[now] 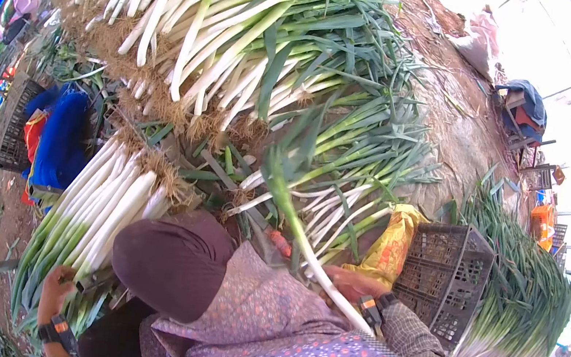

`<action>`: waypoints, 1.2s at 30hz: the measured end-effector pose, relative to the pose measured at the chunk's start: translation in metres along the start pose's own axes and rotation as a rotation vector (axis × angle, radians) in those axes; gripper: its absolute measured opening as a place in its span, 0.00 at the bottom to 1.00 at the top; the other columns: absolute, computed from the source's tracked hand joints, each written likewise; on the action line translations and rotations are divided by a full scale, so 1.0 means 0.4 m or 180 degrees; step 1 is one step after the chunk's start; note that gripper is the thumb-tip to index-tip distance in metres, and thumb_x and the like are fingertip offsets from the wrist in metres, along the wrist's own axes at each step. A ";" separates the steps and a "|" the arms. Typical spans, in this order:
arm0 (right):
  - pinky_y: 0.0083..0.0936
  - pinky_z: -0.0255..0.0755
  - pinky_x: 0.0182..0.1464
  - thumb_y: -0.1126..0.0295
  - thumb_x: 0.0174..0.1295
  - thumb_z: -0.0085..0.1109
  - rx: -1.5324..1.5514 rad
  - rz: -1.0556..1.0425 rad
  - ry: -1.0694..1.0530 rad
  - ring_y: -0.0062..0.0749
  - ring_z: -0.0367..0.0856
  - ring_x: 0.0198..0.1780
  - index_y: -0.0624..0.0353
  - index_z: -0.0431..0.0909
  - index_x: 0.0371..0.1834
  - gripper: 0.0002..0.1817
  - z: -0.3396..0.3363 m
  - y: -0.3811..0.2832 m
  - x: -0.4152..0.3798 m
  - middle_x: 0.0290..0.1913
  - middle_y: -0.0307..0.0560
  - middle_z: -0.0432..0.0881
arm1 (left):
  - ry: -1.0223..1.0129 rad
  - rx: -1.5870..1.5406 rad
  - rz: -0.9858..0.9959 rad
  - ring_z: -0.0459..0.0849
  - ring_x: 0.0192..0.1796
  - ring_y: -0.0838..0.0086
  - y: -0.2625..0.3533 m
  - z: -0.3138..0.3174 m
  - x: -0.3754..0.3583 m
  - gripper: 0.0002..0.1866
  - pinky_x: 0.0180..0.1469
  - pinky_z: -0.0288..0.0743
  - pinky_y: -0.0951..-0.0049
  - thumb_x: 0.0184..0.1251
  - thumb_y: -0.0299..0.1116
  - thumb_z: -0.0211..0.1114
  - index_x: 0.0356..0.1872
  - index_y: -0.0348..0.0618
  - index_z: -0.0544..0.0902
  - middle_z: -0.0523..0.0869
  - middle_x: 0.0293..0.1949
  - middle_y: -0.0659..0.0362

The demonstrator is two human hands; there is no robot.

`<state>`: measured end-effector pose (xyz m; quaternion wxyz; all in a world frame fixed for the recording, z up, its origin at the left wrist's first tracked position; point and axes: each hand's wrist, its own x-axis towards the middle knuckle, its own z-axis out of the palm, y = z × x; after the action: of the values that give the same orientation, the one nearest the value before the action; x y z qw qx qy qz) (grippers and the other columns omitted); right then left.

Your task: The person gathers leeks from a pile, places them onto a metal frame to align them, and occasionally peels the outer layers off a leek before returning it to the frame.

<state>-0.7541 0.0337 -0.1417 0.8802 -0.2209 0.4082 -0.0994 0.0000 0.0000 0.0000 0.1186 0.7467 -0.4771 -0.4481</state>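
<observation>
A single leek (302,240) slants across the front of my right hand (352,283), whose fingers are closed on its white shaft; its green top is blurred. At the lower left, my left hand (58,285) has curled fingers beside the green part of a bundle of leeks (104,203). What those fingers hold, if anything, is too small to tell. The bundle lies with its roots up and away from me, left of my dark-clad knee (170,257). Both wrists wear dark bands.
A large heap of leeks (205,26) spreads across the top, with loose leeks (339,216) below it. At right are a yellow bag (394,243), a black crate (441,272) and more leeks (518,302). Blue material (63,138) and another crate (16,127) stand at left.
</observation>
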 end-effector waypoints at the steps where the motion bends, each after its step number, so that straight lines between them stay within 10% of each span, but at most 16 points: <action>1: 0.29 0.75 0.54 0.59 0.67 0.56 0.0012 0.0035 0.0019 0.28 0.76 0.52 0.53 0.57 0.74 0.33 0.006 0.005 -0.015 0.59 0.45 0.73 | 0.0031 -0.0214 -0.0069 0.78 0.42 0.77 0.028 0.013 0.015 0.19 0.49 0.71 0.75 0.45 0.24 0.61 0.43 0.37 0.82 0.82 0.36 0.63; 5: 0.27 0.80 0.40 0.59 0.66 0.53 -0.1609 0.0528 0.0494 0.27 0.81 0.38 0.54 0.61 0.70 0.30 0.180 -0.162 0.041 0.46 0.44 0.81 | 0.0184 0.0141 0.0332 0.80 0.43 0.75 0.040 -0.009 -0.034 0.17 0.49 0.73 0.71 0.49 0.25 0.63 0.44 0.35 0.81 0.83 0.38 0.60; 9: 0.24 0.76 0.29 0.65 0.68 0.50 0.1500 -0.0544 -0.0844 0.24 0.78 0.34 0.60 0.52 0.74 0.33 0.238 -0.245 -0.029 0.38 0.41 0.76 | 0.0339 0.1176 0.0853 0.83 0.41 0.67 0.008 -0.001 -0.028 0.13 0.47 0.76 0.67 0.55 0.29 0.64 0.41 0.36 0.83 0.86 0.37 0.53; 17: 0.21 0.79 0.29 0.61 0.66 0.59 0.0518 -0.2784 -0.1041 0.23 0.77 0.33 0.63 0.47 0.75 0.41 0.662 -0.548 -0.108 0.36 0.38 0.71 | 0.1161 0.1182 0.1336 0.82 0.48 0.55 0.070 0.075 -0.103 0.11 0.53 0.75 0.59 0.61 0.34 0.63 0.41 0.43 0.87 0.86 0.42 0.51; 29: 0.30 0.81 0.39 0.77 0.56 0.46 -0.3278 -0.3170 -0.0742 0.32 0.81 0.36 0.60 0.47 0.76 0.40 1.152 -0.927 0.239 0.38 0.46 0.76 | 0.1554 0.1483 0.1042 0.79 0.53 0.51 0.047 -0.083 0.025 0.14 0.55 0.73 0.56 0.63 0.34 0.60 0.46 0.39 0.81 0.83 0.46 0.46; 32: 0.28 0.78 0.41 0.73 0.61 0.50 -0.4067 -0.3131 -0.0843 0.29 0.82 0.34 0.63 0.59 0.65 0.27 1.226 -0.991 0.384 0.37 0.46 0.78 | 0.1471 0.1644 0.0330 0.78 0.55 0.50 0.045 -0.097 0.106 0.19 0.59 0.72 0.55 0.62 0.39 0.60 0.51 0.39 0.80 0.81 0.51 0.46; 36: 0.36 0.77 0.46 0.62 0.63 0.53 -0.6064 -0.3602 -0.0417 0.45 0.83 0.40 0.61 0.59 0.69 0.32 1.245 -0.978 0.672 0.34 0.62 0.81 | 0.0993 0.1863 -0.0004 0.77 0.58 0.51 0.031 -0.057 0.162 0.24 0.61 0.71 0.54 0.61 0.42 0.61 0.56 0.39 0.77 0.80 0.53 0.45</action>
<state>-0.1985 -0.2538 0.1442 0.1978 -0.9665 0.1105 -0.1206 0.0196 -0.0653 -0.0155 -0.0296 0.8090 -0.5612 -0.1724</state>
